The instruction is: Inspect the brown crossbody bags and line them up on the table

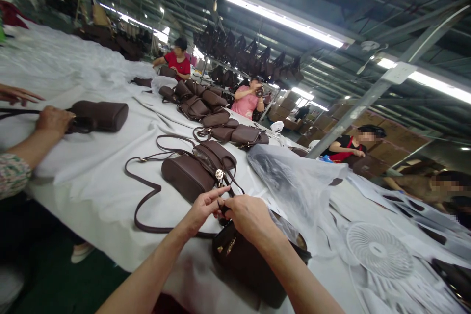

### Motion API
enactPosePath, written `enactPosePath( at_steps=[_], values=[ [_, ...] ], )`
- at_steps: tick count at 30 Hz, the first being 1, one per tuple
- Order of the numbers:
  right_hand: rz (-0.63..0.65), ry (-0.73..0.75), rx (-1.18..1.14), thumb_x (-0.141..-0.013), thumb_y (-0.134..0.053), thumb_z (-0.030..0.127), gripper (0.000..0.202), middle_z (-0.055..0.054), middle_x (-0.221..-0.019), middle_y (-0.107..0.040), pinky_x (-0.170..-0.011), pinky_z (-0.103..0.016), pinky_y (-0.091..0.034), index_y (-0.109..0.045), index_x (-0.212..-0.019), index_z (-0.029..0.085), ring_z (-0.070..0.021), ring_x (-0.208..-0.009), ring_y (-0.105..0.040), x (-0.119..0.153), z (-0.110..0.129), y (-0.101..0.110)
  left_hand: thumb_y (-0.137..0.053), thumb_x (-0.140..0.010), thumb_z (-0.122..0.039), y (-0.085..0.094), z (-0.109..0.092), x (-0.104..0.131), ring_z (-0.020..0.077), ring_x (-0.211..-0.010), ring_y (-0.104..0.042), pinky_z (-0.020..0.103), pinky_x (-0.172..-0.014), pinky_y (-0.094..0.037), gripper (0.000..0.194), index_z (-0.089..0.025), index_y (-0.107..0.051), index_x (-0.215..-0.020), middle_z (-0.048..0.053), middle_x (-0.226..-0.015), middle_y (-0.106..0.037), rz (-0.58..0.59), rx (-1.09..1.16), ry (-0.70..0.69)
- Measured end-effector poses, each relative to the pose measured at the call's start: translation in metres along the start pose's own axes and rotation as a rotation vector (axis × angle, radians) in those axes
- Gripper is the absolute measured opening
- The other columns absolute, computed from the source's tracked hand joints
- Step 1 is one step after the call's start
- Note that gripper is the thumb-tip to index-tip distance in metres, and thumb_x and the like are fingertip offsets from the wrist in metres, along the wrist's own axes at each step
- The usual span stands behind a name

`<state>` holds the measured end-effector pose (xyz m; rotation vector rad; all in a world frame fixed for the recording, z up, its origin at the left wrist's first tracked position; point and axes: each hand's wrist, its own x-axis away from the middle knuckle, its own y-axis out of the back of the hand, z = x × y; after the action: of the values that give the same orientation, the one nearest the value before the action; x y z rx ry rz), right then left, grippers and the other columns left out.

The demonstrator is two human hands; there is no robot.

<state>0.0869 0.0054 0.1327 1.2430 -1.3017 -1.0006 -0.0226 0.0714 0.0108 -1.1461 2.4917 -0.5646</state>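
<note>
The left hand [202,209] is partly curled, with one finger poking out, and its fingertips pinch a small dark strap [221,203]. The right hand [250,212] is curled in, and its fingers pinch the strap too. Just under the right hand, a dark brown bag [250,270] with gold marks sits on the white surface [110,157]. Beyond the hands lies another brown bag [186,176]. A see-through plastic sheet [294,176] is near the right hand. A white fan [380,250] is farther right.
</note>
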Motion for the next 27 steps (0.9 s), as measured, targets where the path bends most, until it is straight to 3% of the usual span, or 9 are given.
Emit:
enactPosePath(
  at_steps=[5,8,10,12,14,18,20,22,27],
  values=[
    [-0.013,0.027,-0.098,-0.085,-0.06,0.018,0.014,-0.005,-0.085,-0.07,-0.061,-0.025,-0.041,-0.072,-0.086,0.024,-0.0189,-0.077,-0.067,-0.004,-0.004,-0.006,-0.078,-0.069,-0.045,-0.007,0.003,-0.001,0.0119,-0.058,-0.057,0.022,-0.054,-0.044,0.052,-0.013,-0.071,-0.109,0.005,-0.077,-0.069,0.006,-0.007,-0.01],
    [-0.132,0.128,-0.243,-0.084,-0.06,0.014,0.015,-0.004,-0.089,-0.066,-0.069,-0.024,-0.045,-0.07,-0.092,0.021,-0.0164,-0.082,-0.064,-0.003,-0.011,-0.012,-0.079,-0.067,-0.037,-0.013,0.0,-0.001,0.0115,-0.058,-0.055,0.023,-0.055,-0.046,0.033,-0.012,-0.074,-0.088,0.002,-0.069,-0.065,-0.08,-0.058,-0.073],
    [-0.261,0.175,-0.283,-0.082,-0.062,0.012,0.027,-0.008,-0.106,-0.064,-0.081,-0.029,-0.047,-0.066,-0.107,0.022,-0.0192,-0.098,-0.062,0.003,-0.022,-0.017,-0.078,-0.066,-0.031,-0.007,-0.004,0.002,0.0117,-0.06,-0.055,0.023,-0.057,-0.047,0.027,-0.013,-0.074,-0.085,0.002,-0.07,-0.066,-0.154,-0.139,-0.095],
    [-0.37,0.105,-0.228,-0.078,-0.067,0.018,0.047,-0.013,-0.129,-0.055,-0.093,-0.039,-0.045,-0.058,-0.124,0.023,-0.0273,-0.117,-0.053,0.014,-0.035,-0.023,-0.076,-0.065,-0.029,0.011,-0.01,0.007,0.0136,-0.065,-0.059,0.024,-0.061,-0.049,0.028,-0.014,-0.074,-0.089,0.003,-0.077,-0.069,-0.211,-0.243,-0.101],
    [-0.345,-0.025,-0.165,-0.077,-0.07,0.027,0.063,-0.016,-0.134,-0.053,-0.093,-0.046,-0.044,-0.048,-0.135,0.022,-0.0329,-0.12,-0.052,0.026,-0.048,-0.03,-0.074,-0.065,-0.03,0.04,-0.018,0.017,0.0153,-0.068,-0.061,0.025,-0.063,-0.05,0.029,-0.015,-0.074,-0.091,0.004,-0.081,-0.071,-0.278,-0.365,-0.108],
    [-0.126,-0.107,-0.176,-0.088,-0.059,0.029,0.039,-0.012,-0.11,-0.067,-0.085,-0.037,-0.046,-0.055,-0.125,0.019,-0.0273,-0.101,-0.062,0.04,-0.057,-0.036,-0.07,-0.066,-0.038,0.104,-0.034,0.041,0.0143,-0.058,-0.057,0.024,-0.056,-0.047,0.027,-0.016,-0.071,-0.081,0.001,-0.066,-0.066,-0.526,-0.57,-0.113],
    [-0.115,-0.082,-0.204,-0.089,-0.057,0.026,0.032,-0.011,-0.107,-0.067,-0.085,-0.034,-0.044,-0.058,-0.119,0.017,-0.0254,-0.1,-0.062,0.042,-0.056,-0.033,-0.067,-0.068,-0.041,0.12,-0.038,0.05,0.017,-0.061,-0.061,0.026,-0.059,-0.049,0.027,-0.017,-0.071,-0.079,0.002,-0.067,-0.068,-0.464,-0.704,-0.042],
    [-0.115,-0.079,-0.229,-0.087,-0.06,0.025,0.03,-0.011,-0.106,-0.067,-0.083,-0.032,-0.043,-0.059,-0.116,0.016,-0.0244,-0.098,-0.061,0.042,-0.054,-0.028,-0.065,-0.069,-0.042,0.119,-0.039,0.055,0.0221,-0.077,-0.066,0.029,-0.069,-0.053,0.031,-0.018,-0.073,-0.087,0.006,-0.084,-0.074,-0.332,-0.852,-0.002],
    [-0.068,0.018,-0.257,-0.086,-0.064,0.027,0.016,-0.006,-0.099,-0.068,-0.077,-0.029,-0.043,-0.065,-0.1,0.019,-0.0221,-0.094,-0.062,0.053,-0.055,-0.026,-0.057,-0.08,-0.042,0.072,-0.036,0.053,0.0262,-0.101,-0.064,0.034,-0.082,-0.054,0.038,-0.02,-0.071,-0.107,0.01,-0.115,-0.07,-0.078,-1.063,-0.045]
  ],
)
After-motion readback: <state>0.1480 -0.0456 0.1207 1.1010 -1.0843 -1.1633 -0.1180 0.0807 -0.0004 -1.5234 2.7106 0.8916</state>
